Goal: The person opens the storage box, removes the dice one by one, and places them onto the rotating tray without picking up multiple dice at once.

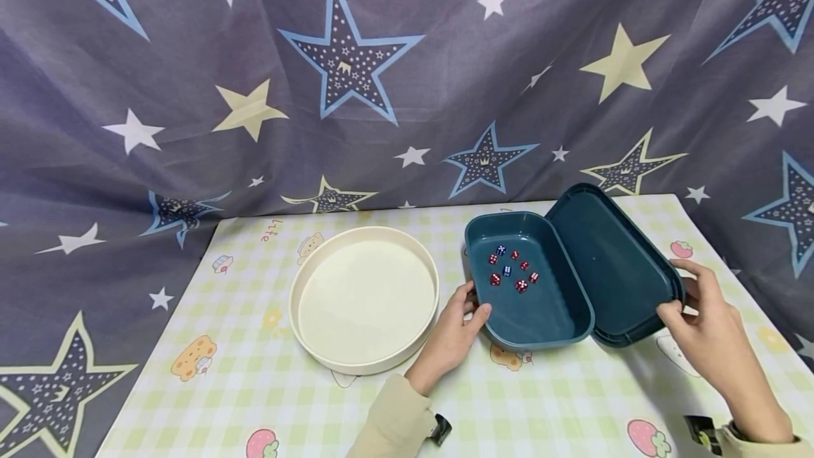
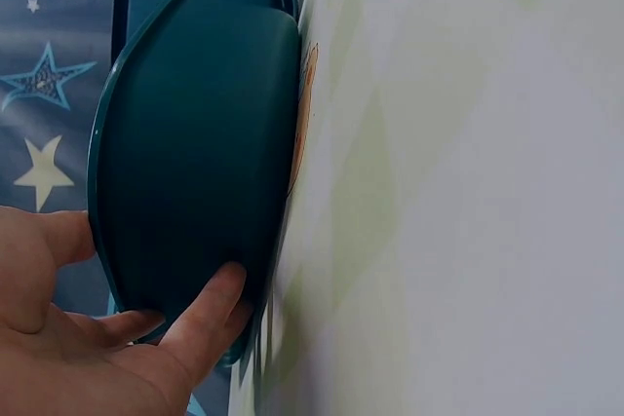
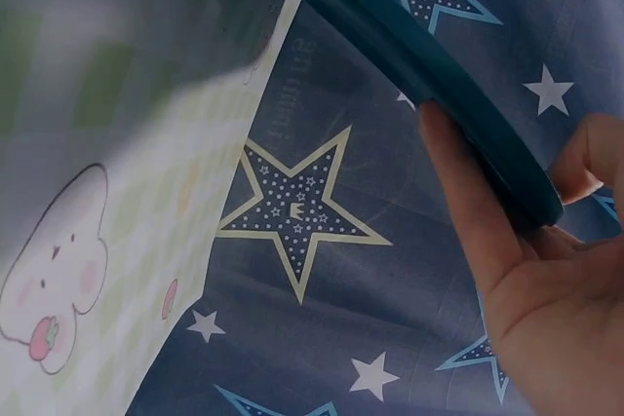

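Note:
A dark teal plastic box (image 1: 540, 341) stands on the table, with several small red and blue dice (image 1: 521, 286) spread on its floor. My left hand (image 1: 453, 331) holds the box's near left side, thumb at the rim and fingers against the outer wall (image 2: 195, 163). My right hand (image 1: 709, 324) pinches the right edge of the matching teal lid (image 1: 604, 260), thumb on one face and fingers behind it. The lid is tilted, its inner side showing, its left edge right at the box's right rim. In the right wrist view the lid's edge (image 3: 429, 65) runs between thumb and fingers.
A round cream tray (image 1: 365, 295) with a low rim lies left of the box, close to my left wrist. A green-and-white checked cloth with cartoon prints (image 1: 509, 415) covers the table. Behind hangs a dark curtain with stars (image 1: 407, 13).

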`<state>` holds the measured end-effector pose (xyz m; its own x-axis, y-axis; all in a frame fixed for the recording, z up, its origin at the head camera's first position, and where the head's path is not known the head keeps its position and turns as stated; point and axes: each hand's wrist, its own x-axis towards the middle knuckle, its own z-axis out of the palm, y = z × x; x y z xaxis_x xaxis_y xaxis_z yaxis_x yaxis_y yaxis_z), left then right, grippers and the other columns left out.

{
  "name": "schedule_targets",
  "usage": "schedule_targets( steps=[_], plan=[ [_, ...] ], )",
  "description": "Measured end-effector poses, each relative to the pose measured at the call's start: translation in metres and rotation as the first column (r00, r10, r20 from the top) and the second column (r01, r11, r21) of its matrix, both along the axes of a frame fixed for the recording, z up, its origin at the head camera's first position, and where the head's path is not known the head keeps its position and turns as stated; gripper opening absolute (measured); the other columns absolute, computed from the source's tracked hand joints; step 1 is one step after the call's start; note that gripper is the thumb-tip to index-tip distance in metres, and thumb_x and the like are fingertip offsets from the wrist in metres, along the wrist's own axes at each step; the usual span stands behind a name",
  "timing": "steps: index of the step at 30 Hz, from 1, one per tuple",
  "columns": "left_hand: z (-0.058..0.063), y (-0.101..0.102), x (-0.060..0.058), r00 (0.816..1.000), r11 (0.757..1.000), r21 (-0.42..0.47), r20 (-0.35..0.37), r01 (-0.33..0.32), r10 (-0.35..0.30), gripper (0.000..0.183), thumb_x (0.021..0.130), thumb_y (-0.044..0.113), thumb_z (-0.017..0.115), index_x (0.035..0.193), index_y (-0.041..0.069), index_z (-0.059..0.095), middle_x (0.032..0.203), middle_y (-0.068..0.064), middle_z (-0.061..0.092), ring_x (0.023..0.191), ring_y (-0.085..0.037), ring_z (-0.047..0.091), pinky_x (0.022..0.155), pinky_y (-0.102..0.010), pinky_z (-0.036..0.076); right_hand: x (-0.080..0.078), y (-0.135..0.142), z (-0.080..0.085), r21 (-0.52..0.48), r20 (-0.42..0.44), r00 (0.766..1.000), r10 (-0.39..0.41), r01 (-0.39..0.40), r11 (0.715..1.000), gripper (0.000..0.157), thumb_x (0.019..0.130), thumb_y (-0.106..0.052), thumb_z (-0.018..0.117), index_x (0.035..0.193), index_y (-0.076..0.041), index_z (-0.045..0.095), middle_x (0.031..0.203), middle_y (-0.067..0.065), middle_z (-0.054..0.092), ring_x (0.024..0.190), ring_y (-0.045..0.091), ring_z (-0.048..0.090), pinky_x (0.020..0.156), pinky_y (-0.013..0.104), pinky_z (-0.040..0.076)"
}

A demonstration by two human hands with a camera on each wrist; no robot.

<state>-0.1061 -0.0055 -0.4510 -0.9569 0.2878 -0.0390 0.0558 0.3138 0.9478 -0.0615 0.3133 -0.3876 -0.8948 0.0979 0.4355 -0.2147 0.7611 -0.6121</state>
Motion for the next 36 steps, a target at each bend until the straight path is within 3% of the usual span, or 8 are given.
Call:
schedule_targets(
  steps=[11, 17, 29, 31, 33, 36],
  plan=[
    [0.0, 0.001, 0.0, 1.0, 1.0, 0.004, -0.004, 0.011, -0.011, 0.059, 0.097, 0.031, 0.047, 0.143, 0.0, 0.026, 0.136, -0.017, 0.043, 0.118, -0.022, 0.049, 0.096, -0.032, 0.047, 0.0, 0.009, -0.003, 0.018, 0.031, 0.999, -0.021, 0.021, 1.0, 0.059, 0.078, 0.01, 0.049, 0.135, -0.001, 0.035, 0.111, 0.024, 0.049, 0.083, -0.017, 0.037, 0.06, -0.005, 0.036],
    [-0.001, -0.001, 0.001, 1.0, 0.999, -0.043, 0.006, -0.019, 0.019, 0.058, 0.097, 0.033, 0.048, 0.143, 0.005, 0.027, 0.135, -0.013, 0.045, 0.117, -0.018, 0.05, 0.096, -0.031, 0.047, -0.003, 0.01, -0.007, 0.028, 0.043, 0.999, 0.009, -0.01, 1.0, 0.052, 0.083, 0.006, 0.054, 0.132, 0.005, 0.037, 0.106, 0.026, 0.051, 0.084, -0.019, 0.036, 0.062, -0.005, 0.038],
    [-0.001, 0.0, -0.001, 1.0, 1.0, -0.01, 0.01, -0.004, 0.004, 0.06, 0.096, 0.035, 0.048, 0.143, 0.004, 0.027, 0.136, -0.013, 0.045, 0.118, -0.017, 0.049, 0.095, -0.031, 0.047, -0.007, 0.026, -0.015, 0.071, 0.092, 0.996, -0.007, 0.0, 0.998, 0.049, 0.084, 0.006, 0.059, 0.127, 0.012, 0.036, 0.1, 0.031, 0.049, 0.083, -0.021, 0.03, 0.058, -0.006, 0.036],
    [-0.001, 0.0, 0.0, 1.0, 1.0, -0.005, 0.015, -0.002, 0.003, 0.059, 0.097, 0.034, 0.048, 0.144, 0.005, 0.027, 0.136, -0.013, 0.044, 0.118, -0.017, 0.049, 0.095, -0.03, 0.047, -0.007, 0.028, -0.016, 0.078, 0.108, 0.994, -0.005, -0.004, 0.997, 0.048, 0.085, 0.006, 0.059, 0.126, 0.013, 0.036, 0.101, 0.031, 0.048, 0.084, -0.009, 0.044, 0.058, -0.006, 0.035],
    [0.0, -0.001, 0.0, 1.0, 1.0, -0.001, 0.018, -0.001, 0.001, 0.059, 0.097, 0.033, 0.048, 0.144, 0.004, 0.026, 0.136, -0.013, 0.044, 0.118, -0.017, 0.049, 0.096, -0.03, 0.047, -0.007, 0.03, -0.019, 0.083, 0.123, 0.992, -0.005, -0.005, 0.997, 0.048, 0.086, 0.004, 0.058, 0.126, 0.014, 0.035, 0.102, 0.031, 0.047, 0.087, 0.012, 0.052, 0.058, -0.005, 0.035],
    [0.001, -0.001, 0.001, 1.0, 1.0, 0.002, 0.02, 0.001, -0.001, 0.059, 0.097, 0.031, 0.048, 0.144, 0.003, 0.025, 0.137, -0.013, 0.043, 0.118, -0.017, 0.049, 0.095, -0.03, 0.047, -0.01, 0.035, -0.025, 0.089, 0.137, 0.991, -0.011, -0.001, 0.996, 0.046, 0.087, 0.002, 0.057, 0.125, 0.015, 0.034, 0.103, 0.032, 0.046, 0.088, 0.044, 0.049, 0.062, 0.016, 0.051]
  ],
)
